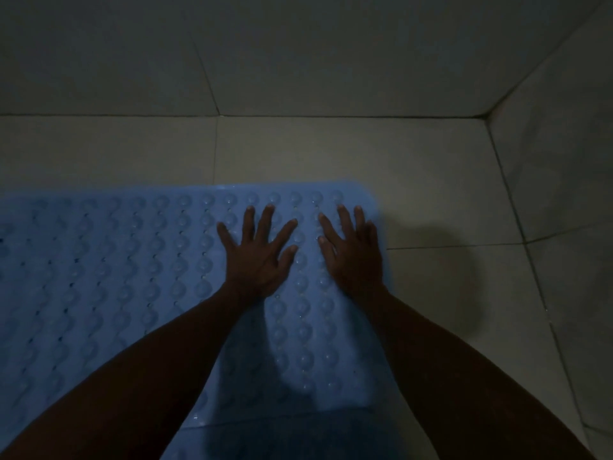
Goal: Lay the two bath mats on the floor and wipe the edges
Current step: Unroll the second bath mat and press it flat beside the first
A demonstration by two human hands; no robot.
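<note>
A light blue bath mat (132, 260) with rows of round suction bumps lies flat on the tiled floor (331, 151), reaching out of view to the left. My left hand (257, 252) rests palm down on the mat, fingers spread. My right hand (353, 250) lies flat on the mat too, close to its right edge near the far right corner. Neither hand holds anything. At the bottom, between my forearms, a darker blue strip (282, 436) shows beyond a seam; I cannot tell whether it is a second mat. No cloth is in view.
The light is dim. A tiled wall (265, 54) rises just beyond the mat's far edge, and another wall (564, 161) closes the right side, meeting in a corner at upper right. Bare floor tiles lie between mat and walls.
</note>
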